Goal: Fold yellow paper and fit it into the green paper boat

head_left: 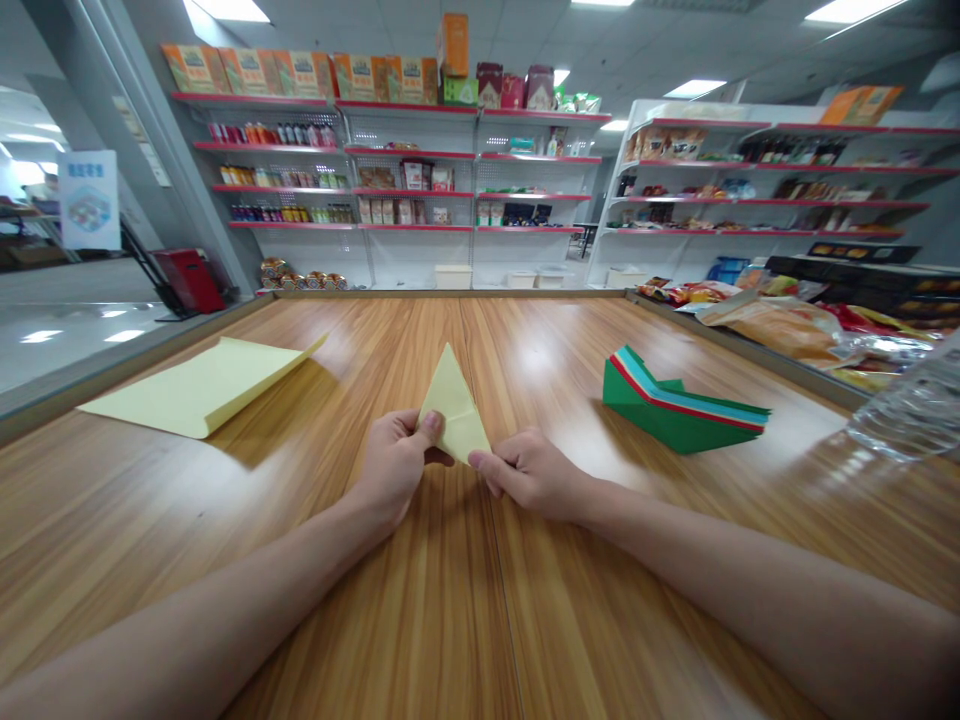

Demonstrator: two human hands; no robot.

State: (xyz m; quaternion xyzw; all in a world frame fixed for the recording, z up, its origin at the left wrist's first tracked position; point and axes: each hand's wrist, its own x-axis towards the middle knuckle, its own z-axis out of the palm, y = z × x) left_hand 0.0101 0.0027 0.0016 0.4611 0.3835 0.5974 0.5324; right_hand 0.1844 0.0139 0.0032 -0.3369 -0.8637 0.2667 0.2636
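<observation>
A yellow sheet of paper folded into a triangle (456, 405) is held up over the middle of the wooden table (420, 620), its point facing away from me. My left hand (397, 460) grips its left lower side, thumb on top and fingers underneath. At the lower right corner, my right hand (529, 470) pinches the paper between thumb and fingers. To the left lies a flat yellow paper sheet (202, 385) with its right edge curled up. On the right sits a green folded paper boat (667, 405) with red, white and blue layers along its rim.
A clear plastic bottle (915, 400) is at the right edge. Packaged snacks (780, 325) lie beyond the table's right rim. Stocked shelves (412, 150) stand behind the table, and a red cart-like object (191, 280) is on the floor at left.
</observation>
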